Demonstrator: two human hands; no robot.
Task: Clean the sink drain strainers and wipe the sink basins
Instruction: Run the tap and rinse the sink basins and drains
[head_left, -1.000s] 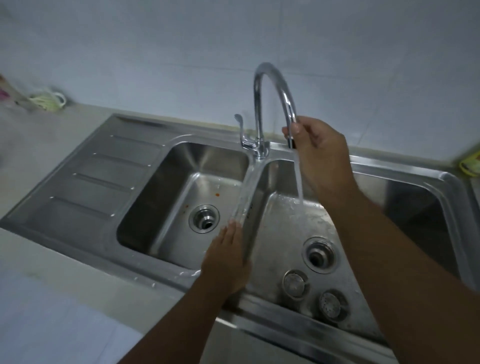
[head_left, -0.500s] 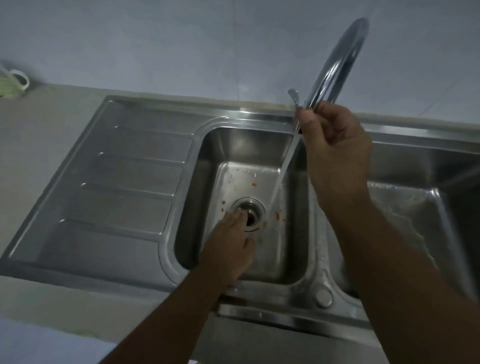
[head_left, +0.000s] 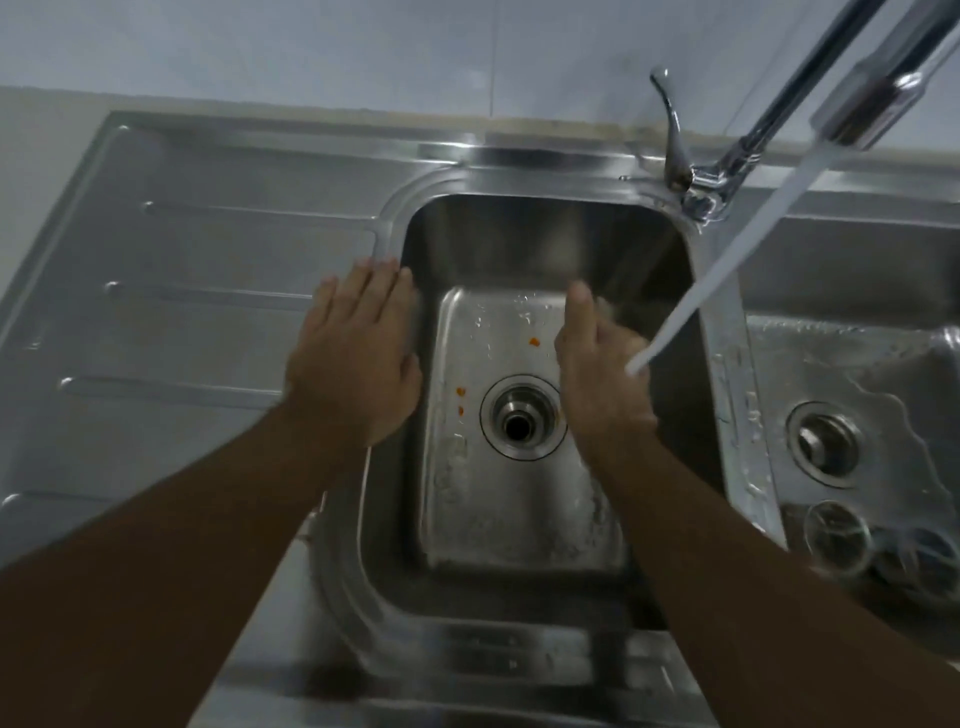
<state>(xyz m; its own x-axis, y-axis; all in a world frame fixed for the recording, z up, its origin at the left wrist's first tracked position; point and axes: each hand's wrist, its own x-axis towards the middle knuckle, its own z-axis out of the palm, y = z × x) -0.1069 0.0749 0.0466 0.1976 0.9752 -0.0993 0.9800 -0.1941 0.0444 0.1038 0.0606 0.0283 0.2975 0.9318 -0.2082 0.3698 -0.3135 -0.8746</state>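
The left basin (head_left: 519, 519) of the steel sink has an open drain (head_left: 522, 423) and small orange specks on its floor. My left hand (head_left: 353, 353) lies flat, fingers together, on the basin's left rim and holds nothing. My right hand (head_left: 597, 364) is down inside the basin beside the drain, fingers apart and empty. Water (head_left: 727, 260) streams from the faucet spout (head_left: 862, 104) onto the right hand. In the right basin (head_left: 883, 364) two round strainers (head_left: 837, 535) (head_left: 930, 561) lie in front of its drain (head_left: 823, 444).
A ribbed steel drainboard (head_left: 182, 312) stretches to the left of the basin. The faucet base and lever (head_left: 675, 150) stand on the back ledge between the basins. Pale wall tiles (head_left: 363, 52) rise behind the sink.
My right hand has let go of the faucet spout and dropped into the left basin under the stream. My left hand has moved from the drain up onto the basin's left rim.
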